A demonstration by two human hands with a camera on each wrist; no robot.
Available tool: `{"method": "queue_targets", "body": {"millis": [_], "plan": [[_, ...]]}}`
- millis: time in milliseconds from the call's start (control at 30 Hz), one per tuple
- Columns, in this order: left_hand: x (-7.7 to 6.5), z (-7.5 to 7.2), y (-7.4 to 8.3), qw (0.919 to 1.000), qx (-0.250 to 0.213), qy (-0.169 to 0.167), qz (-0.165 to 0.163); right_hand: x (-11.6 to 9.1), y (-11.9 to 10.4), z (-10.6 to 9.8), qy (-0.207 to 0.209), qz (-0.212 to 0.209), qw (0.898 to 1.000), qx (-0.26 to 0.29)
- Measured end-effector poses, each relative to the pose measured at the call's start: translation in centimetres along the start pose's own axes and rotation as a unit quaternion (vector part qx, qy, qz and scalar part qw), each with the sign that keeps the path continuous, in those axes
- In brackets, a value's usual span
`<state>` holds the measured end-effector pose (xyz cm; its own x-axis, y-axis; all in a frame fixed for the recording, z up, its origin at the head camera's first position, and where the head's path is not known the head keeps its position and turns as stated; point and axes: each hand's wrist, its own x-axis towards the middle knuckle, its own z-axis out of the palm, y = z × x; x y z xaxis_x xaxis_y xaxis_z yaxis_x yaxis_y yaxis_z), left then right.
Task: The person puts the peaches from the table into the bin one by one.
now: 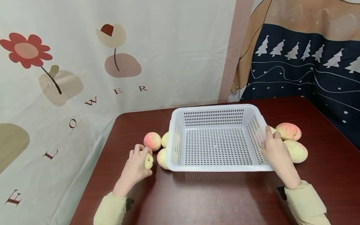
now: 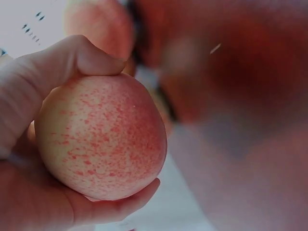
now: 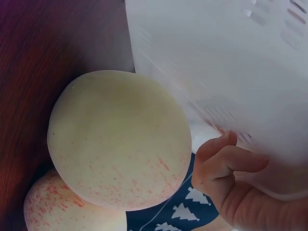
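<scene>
My left hand holds a peach at the left of the table. In the left wrist view, thumb and fingers curve round this peach, yellowish with red speckles. At the other side, my right hand grips the right rim of a white perforated plastic basket. Fingers of the right hand curl at the basket's edge in the right wrist view. No fruit lies inside the basket.
Left of the basket sit a pink peach and two paler ones, partly covered by its side. Beyond the right hand lie a reddish peach, a pale yellow peach and part of another. A printed curtain hangs behind the dark red table.
</scene>
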<state>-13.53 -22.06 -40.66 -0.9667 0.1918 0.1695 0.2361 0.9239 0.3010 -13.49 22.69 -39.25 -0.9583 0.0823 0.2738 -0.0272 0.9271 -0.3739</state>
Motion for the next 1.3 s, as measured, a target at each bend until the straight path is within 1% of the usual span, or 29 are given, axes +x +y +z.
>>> {"method": "queue_targets", "body": {"millis": [67,167,267,367,467,600,700,800,867,933,1000,1133,1233,1300], "plan": [[0.3,-1.1,0.1,0.9999,-0.005,0.009,0.003,0.0,0.0,0.0,0.005,-0.003,1.0,0.001],[1.0,-2.8,0.5,0.9996,-0.014,0.024,0.009,0.1,-0.1,0.0,0.008,-0.006,1.0,0.002],[2.2,-4.4,1.3,0.9982,-0.029,0.045,0.026,0.2,-0.1,0.0,0.008,-0.004,1.0,0.004],[3.7,-5.5,2.4,0.9955,-0.049,0.065,0.05,0.3,-0.1,0.1,0.007,-0.003,1.0,0.005],[5.5,-6.2,3.7,0.9931,-0.075,0.061,0.066,0.3,-0.2,0.0,0.005,-0.003,1.0,0.005],[7.8,-6.6,5.6,0.9914,-0.092,0.033,0.088,0.3,-0.2,0.0,0.004,-0.003,1.0,0.006],[9.6,-6.4,7.0,0.9892,-0.098,0.009,0.109,0.3,-0.2,0.0,0.003,-0.002,1.0,0.005],[11.3,-6.1,8.3,0.9863,-0.11,-0.018,0.122,0.3,-0.2,0.0,0.004,-0.002,1.0,0.005],[12.4,-5.7,9.2,0.9835,-0.117,-0.039,0.132,0.3,-0.2,0.0,0.003,-0.001,1.0,0.005],[13.4,-5.1,10.1,0.981,-0.114,-0.063,0.144,0.2,-0.2,0.0,0.002,0.001,1.0,0.005],[14.3,-4.3,11.0,0.978,-0.103,-0.09,0.157,0.2,-0.1,-0.1,0.001,0.004,1.0,0.004],[15.6,-2.5,12.3,0.9702,-0.065,-0.148,0.181,0.2,-0.1,-0.1,0.001,0.006,1.0,0.004],[16.3,-1.2,12.9,0.9628,-0.033,-0.19,0.189,0.2,0.0,-0.1,0.005,0.005,1.0,0.006],[16.6,-0.4,13.2,0.9586,-0.005,-0.213,0.189,0.1,0.0,-0.1,0.006,0.004,1.0,0.007]]}}
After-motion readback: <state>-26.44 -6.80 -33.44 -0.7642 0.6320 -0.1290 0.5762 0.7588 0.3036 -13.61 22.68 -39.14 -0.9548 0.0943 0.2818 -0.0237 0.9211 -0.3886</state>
